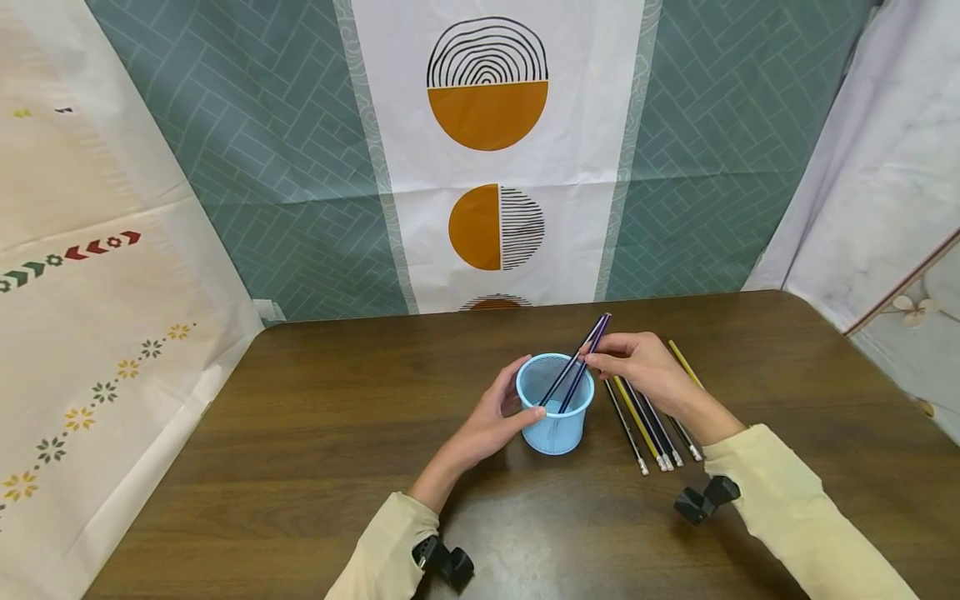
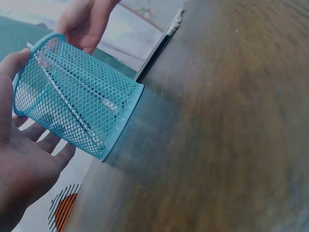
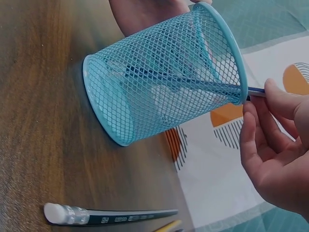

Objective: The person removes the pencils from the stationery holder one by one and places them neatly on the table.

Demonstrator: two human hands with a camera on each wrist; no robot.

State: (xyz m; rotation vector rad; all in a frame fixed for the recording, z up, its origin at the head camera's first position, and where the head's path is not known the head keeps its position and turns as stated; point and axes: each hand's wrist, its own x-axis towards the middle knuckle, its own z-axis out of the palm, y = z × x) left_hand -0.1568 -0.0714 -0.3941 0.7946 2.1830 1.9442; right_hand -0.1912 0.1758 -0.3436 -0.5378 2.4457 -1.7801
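Note:
A light blue mesh pencil cup (image 1: 555, 433) stands upright on the table. My left hand (image 1: 487, 425) holds it from the left, thumb at the near rim and fingers round the far side. Two dark pencils lean inside the cup, their upper ends sticking out to the upper right. My right hand (image 1: 652, 371) pinches the purple pencil (image 1: 597, 335) between thumb and fingers, just above the rim. In the right wrist view, the lower part of this pencil shows through the mesh (image 3: 164, 77), well down inside the cup.
Several black and yellow pencils (image 1: 643, 425) lie side by side on the brown wooden table (image 1: 360, 433), right of the cup and partly under my right hand. Their white erasers point towards me. A patterned cloth (image 1: 300, 167) hangs behind the table's far edge.

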